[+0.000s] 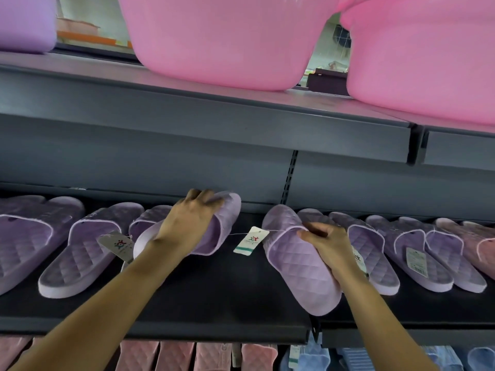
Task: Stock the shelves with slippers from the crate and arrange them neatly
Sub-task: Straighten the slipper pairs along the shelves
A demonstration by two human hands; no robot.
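A tilted slipper [227, 210] (9 o'clock of the tag [251, 241]) is gripped by the left hand [187, 223]; its mate [294, 255], 3 o'clock, by the right hand [328, 243].

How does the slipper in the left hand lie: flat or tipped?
Tipped on its side: the left hand grips the slipper, whose strap faces right instead of up.

Retail shop interior. Tiered dark metal shelves [214, 295] carry rows of identical lilac slippers [88, 250], several with hang tags [251, 241]; pink tubs [222, 41] stand above, pink slippers [176, 356] and blue slippers [313, 358] below.
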